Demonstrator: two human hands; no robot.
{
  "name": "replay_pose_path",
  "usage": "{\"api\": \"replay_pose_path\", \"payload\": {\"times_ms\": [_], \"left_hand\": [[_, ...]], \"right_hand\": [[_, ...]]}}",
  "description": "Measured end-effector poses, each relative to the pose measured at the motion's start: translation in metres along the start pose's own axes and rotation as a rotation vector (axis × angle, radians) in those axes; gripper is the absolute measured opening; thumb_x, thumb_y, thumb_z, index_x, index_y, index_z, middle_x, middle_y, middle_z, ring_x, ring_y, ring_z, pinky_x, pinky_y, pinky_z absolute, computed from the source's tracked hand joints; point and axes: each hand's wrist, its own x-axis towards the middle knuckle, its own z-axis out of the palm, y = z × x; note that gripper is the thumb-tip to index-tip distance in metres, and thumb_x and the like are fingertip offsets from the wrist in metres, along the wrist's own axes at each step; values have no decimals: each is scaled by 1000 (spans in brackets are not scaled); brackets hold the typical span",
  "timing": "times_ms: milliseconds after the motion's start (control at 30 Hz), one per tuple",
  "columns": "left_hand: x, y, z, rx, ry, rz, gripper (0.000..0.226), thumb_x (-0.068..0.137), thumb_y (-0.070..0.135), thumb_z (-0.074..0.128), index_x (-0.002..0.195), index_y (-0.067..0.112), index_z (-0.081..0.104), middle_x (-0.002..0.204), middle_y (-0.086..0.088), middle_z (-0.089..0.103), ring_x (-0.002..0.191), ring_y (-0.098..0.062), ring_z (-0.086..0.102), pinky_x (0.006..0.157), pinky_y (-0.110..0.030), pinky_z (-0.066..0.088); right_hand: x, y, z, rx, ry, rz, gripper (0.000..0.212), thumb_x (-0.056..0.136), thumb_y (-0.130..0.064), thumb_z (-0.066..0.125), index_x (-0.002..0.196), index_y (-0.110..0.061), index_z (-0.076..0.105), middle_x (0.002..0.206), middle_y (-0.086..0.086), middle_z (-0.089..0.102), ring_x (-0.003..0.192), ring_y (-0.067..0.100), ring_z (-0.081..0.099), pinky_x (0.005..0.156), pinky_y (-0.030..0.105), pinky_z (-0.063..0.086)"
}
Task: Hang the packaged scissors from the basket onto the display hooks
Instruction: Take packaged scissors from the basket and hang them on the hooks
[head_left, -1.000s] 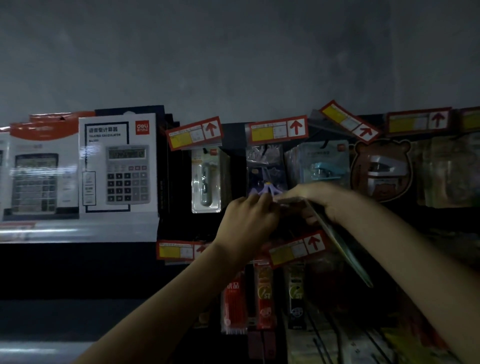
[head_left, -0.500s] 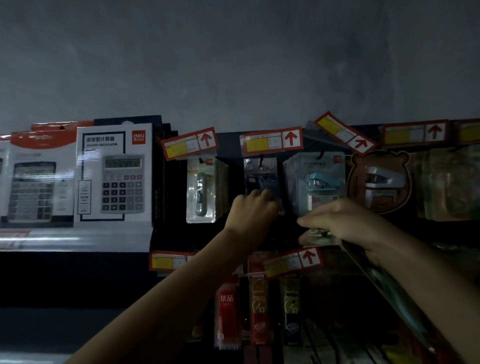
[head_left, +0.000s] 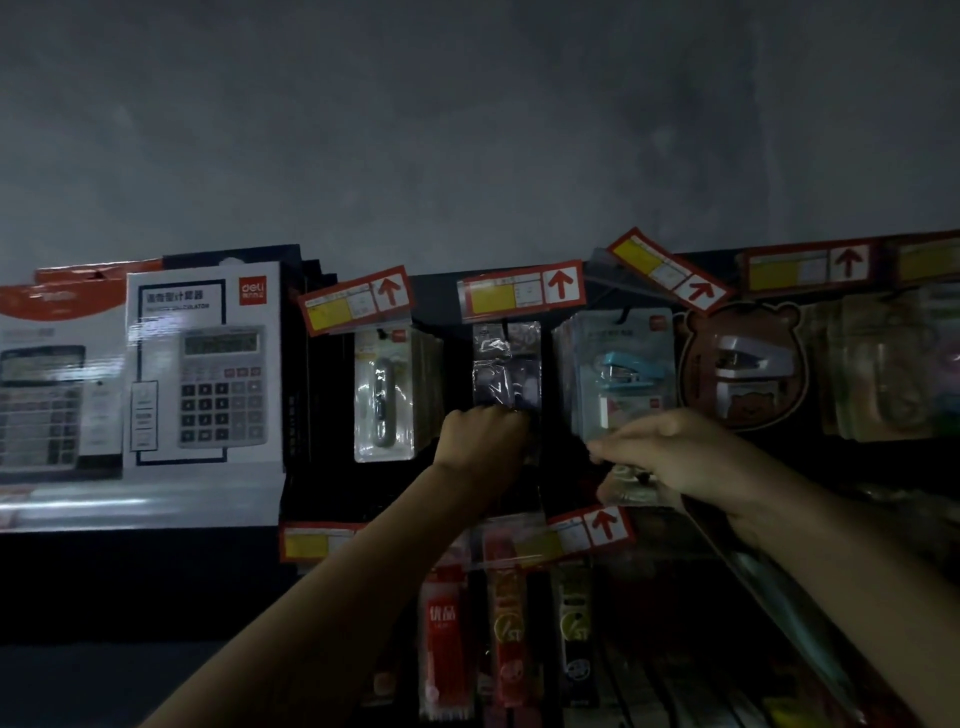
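While left hand (head_left: 483, 441) clutches the hung pack (head_left: 506, 374) steady, right hand (head_left: 675, 457) fingers (head_left: 615, 448) pinch scissors pack (head_left: 631, 486): align hang-hole with hook, hidden here, before pushing.

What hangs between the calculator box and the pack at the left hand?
One clear pack with something grey and oblong inside; the head view shows it.
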Motion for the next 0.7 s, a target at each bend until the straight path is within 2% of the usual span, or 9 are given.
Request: {"api": "replay_pose_path", "payload": {"times_ms": [133, 200, 267, 333, 367, 500, 567, 633, 700], "left_hand": [[-16, -1, -12, -114, 59, 5, 30, 100, 45, 47, 120, 31, 65, 118, 3, 69, 106, -24, 67, 71, -33, 42], [-30, 0, -18, -147, 138, 3, 32, 100, 50, 46, 119, 32, 64, 116, 6, 68, 102, -23, 67, 69, -31, 44], [-46, 1, -23, -194, 189, -2, 32, 100, 53, 46, 116, 32, 64, 108, 7, 68, 94, -20, 68, 68, -29, 47], [-61, -1, -26, -282, 207, -30, 31, 99, 56, 47, 110, 33, 64, 99, 10, 66, 84, -15, 67, 67, -29, 53], [-68, -2, -26, -336, 202, -50, 31, 98, 58, 46, 106, 34, 64, 97, 11, 66, 81, -12, 66, 66, -30, 56], [-90, -5, -32, -731, 172, -105, 35, 95, 58, 47, 90, 30, 67, 86, 9, 66, 74, -8, 65, 67, -41, 57], [-101, -4, -39, -982, 172, -116, 44, 97, 59, 49, 88, 21, 69, 79, 0, 66, 73, -20, 65, 70, -50, 54], [-112, -2, -50, -1183, 142, -130, 59, 95, 65, 47, 96, 11, 70, 88, -13, 69, 86, -32, 66, 78, -56, 54], [-121, -2, -58, -1305, 112, -150, 58, 92, 70, 45, 103, 21, 75, 96, 0, 74, 94, -17, 70, 87, -48, 55]], "right_hand": [[0, 8, 8, 120, 78, 67, 31, 90, -35, 74, 93, -5, 78, 96, 19, 77, 95, 36, 73, 88, 42, 57], [1, 8, 11, 181, 72, 92, 31, 94, -37, 70, 96, -6, 76, 95, 19, 77, 90, 36, 74, 89, 47, 58], [1, 4, 13, 207, 71, 113, 28, 99, -37, 62, 93, -12, 72, 75, 6, 74, 65, 17, 72, 65, 29, 58], [-1, -4, 15, 267, 63, 134, 26, 104, -32, 53, 82, -21, 61, 47, -12, 57, 37, -1, 52, 38, 16, 40], [-1, -8, 16, 295, 62, 152, 31, 105, -32, 50, 75, -24, 53, 40, -14, 49, 31, -1, 45, 33, 14, 33], [1, -25, 24, 412, 16, 259, 36, 99, -40, 38, 67, -25, 33, 51, -5, 28, 43, 12, 22, 45, 24, 15], [3, -34, 32, 482, 11, 266, 33, 95, -40, 31, 65, -27, 29, 59, -3, 23, 49, 14, 17, 52, 29, 9], [4, -41, 39, 553, 20, 247, 31, 95, -39, 29, 66, -27, 28, 61, -2, 22, 52, 14, 16, 55, 31, 8], [5, -48, 49, 574, 45, 219, 30, 94, -33, 34, 65, -26, 32, 59, -2, 27, 52, 14, 20, 53, 29, 15]]}}
